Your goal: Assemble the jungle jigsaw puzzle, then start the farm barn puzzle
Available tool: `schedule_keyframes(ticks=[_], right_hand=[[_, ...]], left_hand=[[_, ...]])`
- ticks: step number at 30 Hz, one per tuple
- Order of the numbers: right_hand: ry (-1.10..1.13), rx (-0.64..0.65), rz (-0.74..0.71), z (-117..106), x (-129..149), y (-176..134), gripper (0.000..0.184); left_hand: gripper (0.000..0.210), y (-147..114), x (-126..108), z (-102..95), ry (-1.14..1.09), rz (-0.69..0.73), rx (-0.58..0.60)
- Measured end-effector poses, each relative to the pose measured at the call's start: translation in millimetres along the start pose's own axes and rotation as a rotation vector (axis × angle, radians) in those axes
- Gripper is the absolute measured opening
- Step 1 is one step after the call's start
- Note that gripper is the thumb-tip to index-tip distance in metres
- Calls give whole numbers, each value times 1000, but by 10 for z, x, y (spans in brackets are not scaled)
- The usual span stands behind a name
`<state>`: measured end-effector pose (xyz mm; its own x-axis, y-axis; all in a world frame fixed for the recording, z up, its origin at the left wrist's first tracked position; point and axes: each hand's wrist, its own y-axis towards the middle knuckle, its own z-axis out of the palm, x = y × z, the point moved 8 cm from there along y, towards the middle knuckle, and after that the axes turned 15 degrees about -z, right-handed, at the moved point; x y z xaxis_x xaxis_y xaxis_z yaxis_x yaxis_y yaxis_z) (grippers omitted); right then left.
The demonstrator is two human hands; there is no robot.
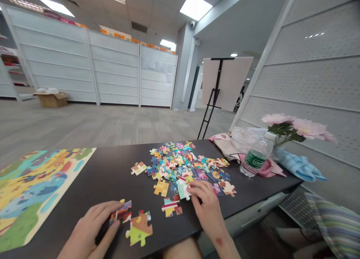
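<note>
My left hand (94, 227) is closed at the left front of the table, thumb and index finger gripping a purple and red puzzle piece (126, 211). Just right of it lies a green and brown puzzle piece (140, 228), apart from my fingers. At the front of a heap of mixed puzzle pieces (180, 161), my right hand (206, 199) pinches a pale mint and white puzzle piece (182, 189). Between my hands are a red-striped piece (171, 206) and a yellow piece (161, 188). My palms hide parts of both held pieces.
On the left lies a colourful picture board (47, 187). A plastic bottle with a green label (255, 157), pink flowers (300, 126) and a blue cloth (302, 165) stand at the table's right end. Beyond the dark table (112, 169) is an easel (215, 94).
</note>
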<state>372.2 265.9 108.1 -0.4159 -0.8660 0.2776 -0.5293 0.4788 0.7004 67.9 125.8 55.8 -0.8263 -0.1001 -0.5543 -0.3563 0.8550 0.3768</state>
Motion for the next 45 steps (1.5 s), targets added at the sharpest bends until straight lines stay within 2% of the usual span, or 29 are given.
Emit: schedule_keyframes(ticks=[4,8,10,13,18,22,24,26,28,29,31,33,34,36,38,40,42,45], right_hand=[[-68,-105,59,-74,-68,-80,23],[-211,-206,151,-231,-261,-73,30],[-283,-167,163,-287,-363,19,34],[-331,2,83,-266,-413,231,41],[-131,350,-212,113,-209,401,48],[-55,557,-185,413,-306,419,54],[-25,553,-131,420,-353,528,49],[22,484,-56,348,-316,702,39],[160,432,29,340,-161,879,31],[277,431,71,403,-43,954,29],[585,448,150,657,238,1080,25],[844,449,248,1001,461,1171,27],[934,444,298,1181,531,1200,31],[1037,446,382,1510,594,1218,38],[1082,468,417,1741,589,1197,40],[1088,507,395,1848,547,1155,37],[1022,524,338,1835,470,1119,31],[797,497,191,1682,389,1140,21]], left_hand=[[31,-3,-33,-10,0,-12,8],[31,17,-120,-49,-17,-10,36],[30,26,-183,-87,-42,-30,54],[28,36,-279,-154,-90,-86,79],[29,40,-359,-231,-186,-202,139],[33,36,-362,-277,-256,-261,133],[34,27,-362,-282,-287,-278,131],[33,28,-370,-291,-318,-295,135],[32,66,-388,-316,-355,-317,155],[32,111,-399,-337,-370,-330,171],[33,272,-425,-388,-377,-343,215],[35,523,-447,-395,-364,-324,306],[35,663,-453,-357,-364,-299,391],[32,906,-417,-187,-418,-280,651],[31,1135,-276,-65,-420,-290,768],[28,1290,-116,35,-412,-294,817],[24,1351,10,97,-415,-289,824],[20,1328,88,109,-416,-265,802]])
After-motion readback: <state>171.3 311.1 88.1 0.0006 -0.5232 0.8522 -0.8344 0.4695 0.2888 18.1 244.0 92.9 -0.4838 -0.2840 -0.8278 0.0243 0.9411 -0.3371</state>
